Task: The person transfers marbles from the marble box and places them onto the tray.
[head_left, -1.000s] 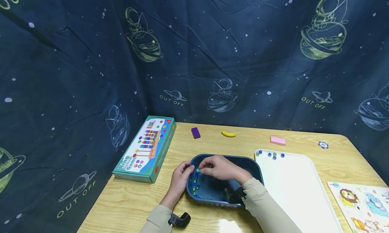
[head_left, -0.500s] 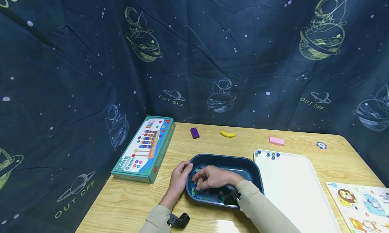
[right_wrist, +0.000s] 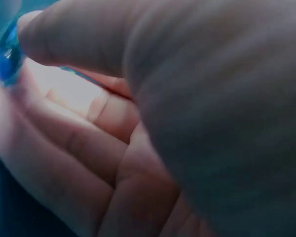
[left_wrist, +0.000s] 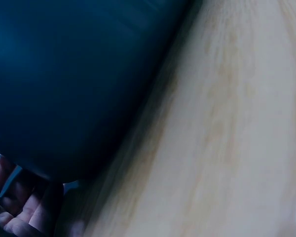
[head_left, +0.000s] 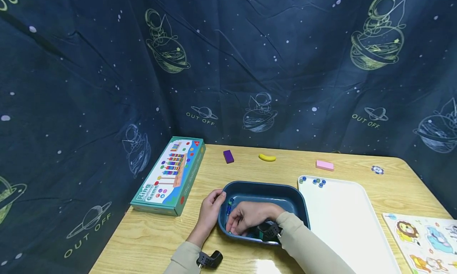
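Observation:
A dark blue plastic basin (head_left: 275,190) stands on the table. My left hand (head_left: 210,208) grips its left rim, thumb over the edge; the left wrist view has the curled fingers (left_wrist: 37,207) against the basin's outer side. Several blue and green glass marbles (head_left: 229,205) lie along the basin's left inner wall. Down inside its near left corner is my right hand (head_left: 251,217), fingers bent. In the right wrist view a blue marble (right_wrist: 9,61) sits pinched between thumb and fingertips. The right hand hides part of the basin floor.
A white tray (head_left: 346,222) adjoins the basin's right side, with several marbles (head_left: 320,183) near its far left corner. A ring game box (head_left: 171,172) lies left; an animal puzzle board (head_left: 421,236) lies right. Small blocks, a toy banana (head_left: 267,157) and a chip are behind.
My right hand has moved toward me along the basin's left side, from the far corner to the near one. Marbles on the tray have rolled slightly left. The left hand stays on the rim.

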A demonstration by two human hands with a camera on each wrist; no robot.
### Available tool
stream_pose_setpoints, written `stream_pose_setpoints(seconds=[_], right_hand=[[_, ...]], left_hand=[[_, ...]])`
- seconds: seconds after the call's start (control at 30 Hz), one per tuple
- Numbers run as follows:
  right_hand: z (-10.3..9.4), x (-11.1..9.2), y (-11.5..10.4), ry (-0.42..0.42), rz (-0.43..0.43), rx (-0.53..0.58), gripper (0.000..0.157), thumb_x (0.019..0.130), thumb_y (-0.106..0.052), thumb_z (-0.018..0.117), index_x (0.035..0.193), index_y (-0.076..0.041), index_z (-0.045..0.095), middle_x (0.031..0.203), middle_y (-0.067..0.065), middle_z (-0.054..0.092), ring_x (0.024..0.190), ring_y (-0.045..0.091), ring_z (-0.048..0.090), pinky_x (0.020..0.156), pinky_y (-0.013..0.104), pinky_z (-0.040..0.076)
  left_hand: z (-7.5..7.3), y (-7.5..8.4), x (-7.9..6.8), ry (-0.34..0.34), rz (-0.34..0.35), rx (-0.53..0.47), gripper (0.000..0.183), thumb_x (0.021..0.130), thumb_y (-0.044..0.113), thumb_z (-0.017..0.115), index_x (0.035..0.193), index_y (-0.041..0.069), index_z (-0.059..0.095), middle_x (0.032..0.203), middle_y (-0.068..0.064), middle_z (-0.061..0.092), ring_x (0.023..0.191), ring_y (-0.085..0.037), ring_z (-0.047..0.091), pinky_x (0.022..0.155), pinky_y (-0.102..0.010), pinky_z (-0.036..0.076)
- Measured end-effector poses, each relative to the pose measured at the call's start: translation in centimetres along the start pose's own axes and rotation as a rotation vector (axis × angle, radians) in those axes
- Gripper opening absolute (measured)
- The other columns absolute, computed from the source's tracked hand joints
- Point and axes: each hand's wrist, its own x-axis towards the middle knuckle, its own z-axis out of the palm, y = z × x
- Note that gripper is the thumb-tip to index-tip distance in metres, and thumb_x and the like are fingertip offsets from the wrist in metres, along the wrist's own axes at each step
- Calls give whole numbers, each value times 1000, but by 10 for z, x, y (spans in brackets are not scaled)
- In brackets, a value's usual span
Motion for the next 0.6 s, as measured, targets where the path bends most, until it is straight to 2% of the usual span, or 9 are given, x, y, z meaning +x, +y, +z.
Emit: stream_pose_setpoints(seconds=[0.23,0.37,0.47,0.6], right_hand=[[0,0,-1,4,-21,-73,9,82,-7,62,90,-10,66,74,-5,65,60,4,55,48,21,46],[-2,1,-3,15,-70,-134,9,82,-6,61,90,-7,66,75,-4,65,64,1,54,54,17,43],[-4,1,-5,80,-108,-143,9,82,-3,60,90,-4,64,76,-1,64,66,1,54,58,16,42],[-6,-3,-9,230,-137,-176,10,81,-1,56,88,-6,62,75,-2,62,61,3,51,53,17,39]], left_hand=[[-1,-2,1,0,2,-7,26,92,18,53,106,-2,61,104,-17,62,93,-17,54,81,-24,42],[-1,-1,1,-2,-4,-10,26,91,19,54,106,-1,61,104,-17,62,93,-17,54,82,-25,41],[-1,0,1,2,-1,-11,26,91,19,54,106,-1,62,103,-16,63,92,-16,53,81,-24,41],[0,-1,0,31,12,-8,24,91,17,55,105,-1,62,100,-15,64,89,-14,55,77,-22,43]])
